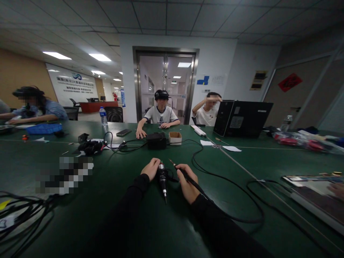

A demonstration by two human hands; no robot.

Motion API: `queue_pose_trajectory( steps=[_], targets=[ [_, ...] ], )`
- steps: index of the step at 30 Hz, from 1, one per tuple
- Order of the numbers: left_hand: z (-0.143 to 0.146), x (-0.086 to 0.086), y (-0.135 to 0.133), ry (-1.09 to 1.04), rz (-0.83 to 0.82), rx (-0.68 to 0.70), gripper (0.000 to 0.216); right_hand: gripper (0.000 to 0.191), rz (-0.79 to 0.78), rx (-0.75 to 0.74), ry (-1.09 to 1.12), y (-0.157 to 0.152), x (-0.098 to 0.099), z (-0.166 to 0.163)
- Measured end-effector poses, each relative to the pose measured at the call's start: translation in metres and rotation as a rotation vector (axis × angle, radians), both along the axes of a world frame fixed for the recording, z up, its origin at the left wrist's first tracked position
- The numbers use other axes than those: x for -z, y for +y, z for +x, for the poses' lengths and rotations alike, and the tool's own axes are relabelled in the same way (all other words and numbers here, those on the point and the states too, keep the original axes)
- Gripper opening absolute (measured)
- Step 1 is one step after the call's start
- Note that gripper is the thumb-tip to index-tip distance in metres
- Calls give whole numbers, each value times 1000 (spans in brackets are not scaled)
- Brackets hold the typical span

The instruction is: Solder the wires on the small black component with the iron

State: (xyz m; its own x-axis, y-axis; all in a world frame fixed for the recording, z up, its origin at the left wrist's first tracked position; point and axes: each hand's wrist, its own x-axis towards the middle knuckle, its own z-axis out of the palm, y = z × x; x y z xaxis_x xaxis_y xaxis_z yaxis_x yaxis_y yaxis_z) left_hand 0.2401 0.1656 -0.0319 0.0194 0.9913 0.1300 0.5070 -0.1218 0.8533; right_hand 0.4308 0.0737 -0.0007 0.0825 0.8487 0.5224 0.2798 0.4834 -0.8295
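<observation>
In the middle of the green table lies a black electric screwdriver [162,179], its metal tip pointing toward me and dark cord bunched against its side. The fingers of my left hand [151,169] are closed on its far end, by a red and white band. My right hand [189,182] grips a slim black soldering iron [183,172] like a pen. Its thin pointed tip slants up and left, just right of the screwdriver's far end. A thick black cable [231,216] trails from that hand across the table to the right.
Ahead stand a black power adapter [156,141] and a small open cardboard box [175,138]. A computer case [243,119] is at the back right. Tangled cables [29,215] lie at left, a flat panel [317,200] at right. A co-worker's hand [141,133] rests across the table.
</observation>
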Motion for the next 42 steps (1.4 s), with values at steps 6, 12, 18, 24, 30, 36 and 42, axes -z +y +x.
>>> queue_pose_trajectory(
  steps=[6,12,18,24,30,36,42],
  targets=[
    [1,3,2,-188,27,-12,28,18,9,-14,-39,-1,0,-1],
    [4,2,1,-235,45,10,27,16,63,-49,-65,-1,0,-3],
    [7,6,4,-235,75,31,26,14,84,-67,-60,-2,0,-3],
    [8,5,1,-281,79,69,24,15,76,-70,-67,-1,1,-4],
    [8,5,2,-390,114,100,22,15,70,-100,-88,-2,1,-5],
    [9,4,1,-466,130,125,22,15,75,-128,-143,-1,4,-5],
    [10,-2,-3,-472,138,125,25,15,78,-132,-164,-2,2,-5]
  ],
)
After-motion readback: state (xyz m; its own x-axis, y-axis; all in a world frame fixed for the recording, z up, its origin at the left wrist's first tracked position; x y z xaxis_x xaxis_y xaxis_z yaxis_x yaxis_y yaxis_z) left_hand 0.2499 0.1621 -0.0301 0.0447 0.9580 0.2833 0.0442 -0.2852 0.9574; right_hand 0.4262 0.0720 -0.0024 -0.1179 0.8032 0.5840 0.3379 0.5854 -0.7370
